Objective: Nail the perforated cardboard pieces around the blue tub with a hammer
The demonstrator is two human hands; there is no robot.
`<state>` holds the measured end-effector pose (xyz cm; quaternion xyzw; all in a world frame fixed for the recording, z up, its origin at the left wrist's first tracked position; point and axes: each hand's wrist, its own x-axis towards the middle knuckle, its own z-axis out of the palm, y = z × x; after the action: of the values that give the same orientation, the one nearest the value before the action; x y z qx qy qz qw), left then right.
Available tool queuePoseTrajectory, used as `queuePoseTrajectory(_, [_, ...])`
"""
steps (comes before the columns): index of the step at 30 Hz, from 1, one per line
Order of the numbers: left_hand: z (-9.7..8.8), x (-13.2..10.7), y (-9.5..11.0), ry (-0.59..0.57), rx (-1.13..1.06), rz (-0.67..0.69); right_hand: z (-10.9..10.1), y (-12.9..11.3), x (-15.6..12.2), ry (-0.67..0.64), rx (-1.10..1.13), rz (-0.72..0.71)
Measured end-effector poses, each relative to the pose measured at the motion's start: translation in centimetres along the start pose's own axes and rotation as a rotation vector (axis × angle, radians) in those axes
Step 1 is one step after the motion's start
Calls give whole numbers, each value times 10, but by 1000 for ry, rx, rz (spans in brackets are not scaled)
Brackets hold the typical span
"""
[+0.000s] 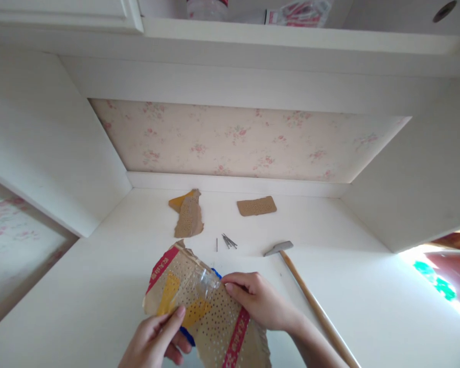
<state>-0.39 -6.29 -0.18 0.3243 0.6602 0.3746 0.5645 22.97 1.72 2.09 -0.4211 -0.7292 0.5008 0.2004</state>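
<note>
A torn piece of cardboard [214, 317] full of small punched holes is held up over the white desk. It bears red printed strips, yellow tape and a patch of clear tape. My left hand [159, 332] pinches its left side, thumb on top. My right hand [255, 296] pinches its upper right edge between thumb and fingers. Something blue [215, 273] peeks out from behind the cardboard, mostly hidden. Just beyond lie several nails [229, 241] and one apart from them. A hammer [310, 294] with a wooden handle rests to the right of my right hand.
Two smaller cardboard scraps, a torn one [189, 214] and a rectangular one [256, 206], lie toward the back of the desk [111, 266]. White side panels flank it. Overhead, a shelf [291, 38] holds a bottle [207, 9] and a clear bag [302, 13].
</note>
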Motion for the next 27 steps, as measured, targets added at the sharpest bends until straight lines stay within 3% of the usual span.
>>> queuePoseTrajectory(4, [-2,8,-3,-26,-35,-26,-11,5,3,-56,38,11])
queuePoseTrajectory(11, [9,12,2,118,-119,21,-21,20,0,-136,162,52])
queuePoseTrajectory(21, [36,15,25,166,-177,49,-31,39,-4,-21,312,34])
queuePoseTrajectory(24, [36,14,35,273,-250,109,-34,43,-6,-4,323,61])
queuePoseTrajectory(27, [28,16,40,284,-274,153,-35,46,-7,-18,349,107])
